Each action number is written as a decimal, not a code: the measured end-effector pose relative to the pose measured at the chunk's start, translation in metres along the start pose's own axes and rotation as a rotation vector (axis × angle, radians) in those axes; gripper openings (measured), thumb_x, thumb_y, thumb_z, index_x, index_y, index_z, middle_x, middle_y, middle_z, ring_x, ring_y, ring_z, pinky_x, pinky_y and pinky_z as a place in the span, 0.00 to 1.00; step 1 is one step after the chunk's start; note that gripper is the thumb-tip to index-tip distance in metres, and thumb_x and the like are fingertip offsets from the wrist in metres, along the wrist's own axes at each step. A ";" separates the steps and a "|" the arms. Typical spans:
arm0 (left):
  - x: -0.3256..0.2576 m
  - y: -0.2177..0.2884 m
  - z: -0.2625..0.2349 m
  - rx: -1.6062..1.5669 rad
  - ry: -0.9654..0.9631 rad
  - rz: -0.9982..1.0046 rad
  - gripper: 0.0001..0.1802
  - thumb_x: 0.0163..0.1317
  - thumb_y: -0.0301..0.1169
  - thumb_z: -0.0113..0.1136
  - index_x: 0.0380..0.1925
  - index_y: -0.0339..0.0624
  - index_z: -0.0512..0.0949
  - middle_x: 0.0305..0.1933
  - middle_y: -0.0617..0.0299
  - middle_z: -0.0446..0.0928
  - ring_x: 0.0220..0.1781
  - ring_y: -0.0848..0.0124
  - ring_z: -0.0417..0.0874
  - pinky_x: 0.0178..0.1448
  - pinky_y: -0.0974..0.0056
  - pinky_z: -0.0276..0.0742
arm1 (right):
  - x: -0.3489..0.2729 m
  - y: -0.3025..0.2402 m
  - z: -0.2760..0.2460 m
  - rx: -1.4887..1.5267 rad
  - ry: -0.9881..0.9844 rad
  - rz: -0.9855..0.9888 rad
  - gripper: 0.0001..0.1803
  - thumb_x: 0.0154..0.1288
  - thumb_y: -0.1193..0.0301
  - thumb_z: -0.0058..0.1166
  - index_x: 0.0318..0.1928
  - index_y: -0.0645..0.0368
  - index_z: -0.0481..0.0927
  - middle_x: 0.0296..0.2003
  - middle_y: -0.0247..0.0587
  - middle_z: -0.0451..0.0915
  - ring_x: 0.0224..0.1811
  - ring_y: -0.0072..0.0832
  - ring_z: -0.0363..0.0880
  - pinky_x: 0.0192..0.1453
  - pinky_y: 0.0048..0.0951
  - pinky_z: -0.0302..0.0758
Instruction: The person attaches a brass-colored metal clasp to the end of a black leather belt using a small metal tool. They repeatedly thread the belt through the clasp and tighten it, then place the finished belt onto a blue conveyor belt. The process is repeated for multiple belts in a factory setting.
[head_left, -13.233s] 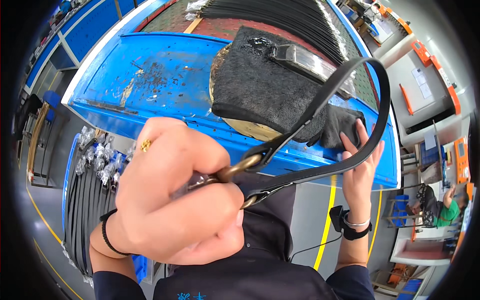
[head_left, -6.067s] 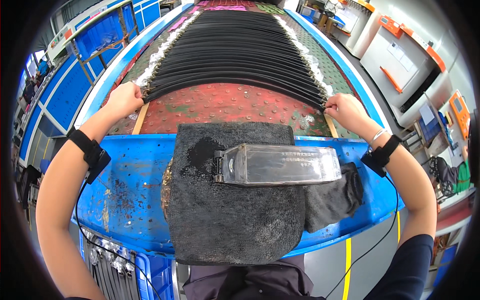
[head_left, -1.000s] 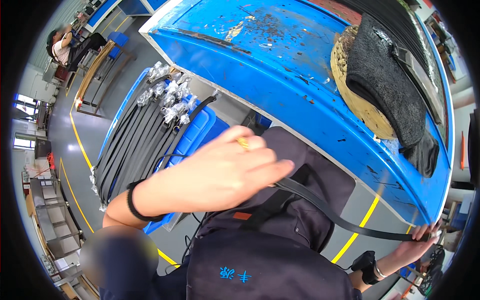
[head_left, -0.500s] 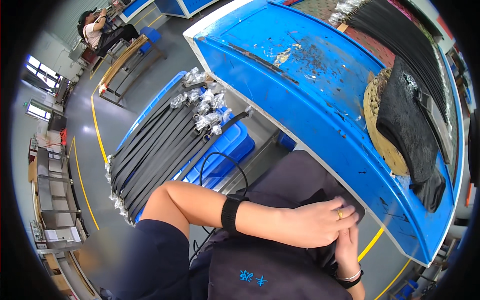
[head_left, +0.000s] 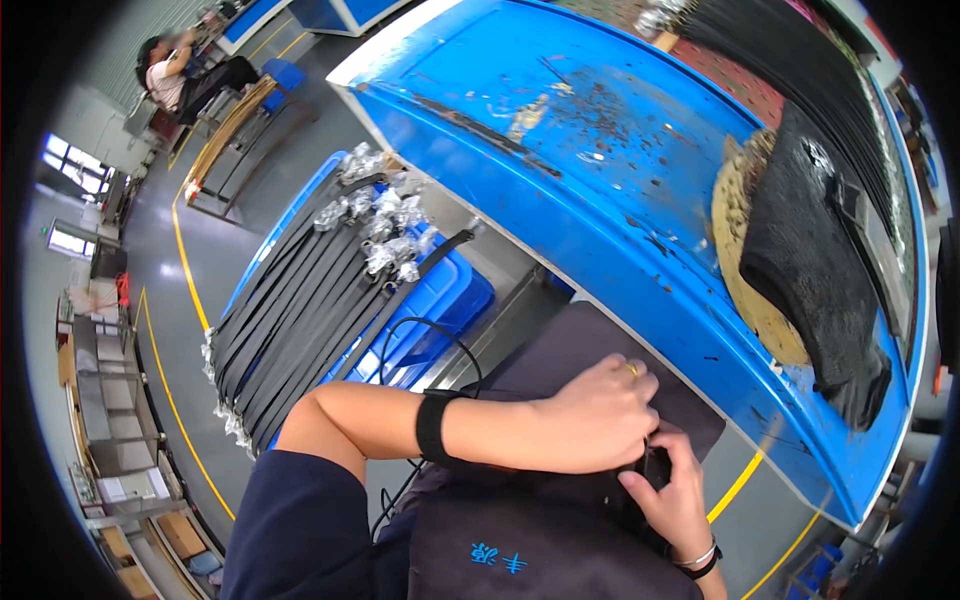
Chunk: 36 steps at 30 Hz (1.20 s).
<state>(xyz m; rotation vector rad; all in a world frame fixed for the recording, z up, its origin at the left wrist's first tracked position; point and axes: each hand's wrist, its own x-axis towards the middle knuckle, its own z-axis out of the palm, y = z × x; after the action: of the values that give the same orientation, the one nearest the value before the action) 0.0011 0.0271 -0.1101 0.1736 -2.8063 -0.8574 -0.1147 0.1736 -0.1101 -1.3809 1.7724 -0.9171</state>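
Both hands are together over the dark apron (head_left: 540,365) on my lap. My left hand (head_left: 603,412), with a gold ring, reaches across from the left with its fingers curled closed. What it holds is hidden beneath it. My right hand (head_left: 680,492) is close against it on the right, thumb and fingers bent around a small dark thing (head_left: 652,462). Only a bit of that thing shows between the hands, and its kind cannot be made out. A black band (head_left: 433,425) is around my left wrist.
A blue workbench (head_left: 560,210) stands ahead, bearing a dark cloth (head_left: 810,260) and a bundle of black strips (head_left: 790,65). At the left, many black straps (head_left: 310,290) with plastic-wrapped ends lie over a blue bin (head_left: 455,290). A black cable (head_left: 425,320) loops beside my left arm. Someone (head_left: 170,80) sits far left.
My left hand has moved left and up, away from the right fingertips. The right thumb now shows, bent toward the dark thing. The whole view has shifted slightly.
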 end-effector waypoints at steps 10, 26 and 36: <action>0.019 0.005 -0.046 -0.071 -0.216 0.203 0.09 0.48 0.29 0.58 0.27 0.38 0.70 0.29 0.57 0.63 0.24 0.63 0.71 0.29 0.63 0.68 | 0.015 -0.013 -0.054 -0.386 0.050 -0.300 0.09 0.47 0.73 0.58 0.29 0.60 0.73 0.34 0.40 0.73 0.33 0.36 0.73 0.36 0.33 0.69; 0.008 0.015 -0.066 0.148 -0.005 0.412 0.12 0.32 0.27 0.57 0.24 0.38 0.77 0.44 0.58 0.74 0.22 0.71 0.70 0.27 0.69 0.67 | -0.012 -0.038 -0.069 -0.580 0.050 -0.355 0.11 0.41 0.73 0.59 0.28 0.60 0.74 0.33 0.36 0.73 0.31 0.30 0.72 0.36 0.29 0.68; 0.000 0.009 -0.080 0.060 0.088 0.391 0.14 0.31 0.26 0.60 0.24 0.39 0.77 0.38 0.60 0.73 0.21 0.72 0.70 0.23 0.71 0.68 | -0.016 -0.052 -0.094 -0.660 0.019 -0.305 0.12 0.44 0.69 0.59 0.28 0.61 0.74 0.36 0.37 0.74 0.38 0.33 0.73 0.48 0.37 0.68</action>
<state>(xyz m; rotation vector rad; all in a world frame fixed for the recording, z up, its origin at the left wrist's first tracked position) 0.0186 -0.0089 -0.0397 -0.3122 -2.6522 -0.6551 -0.1669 0.1907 -0.0166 -2.1035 2.0078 -0.4958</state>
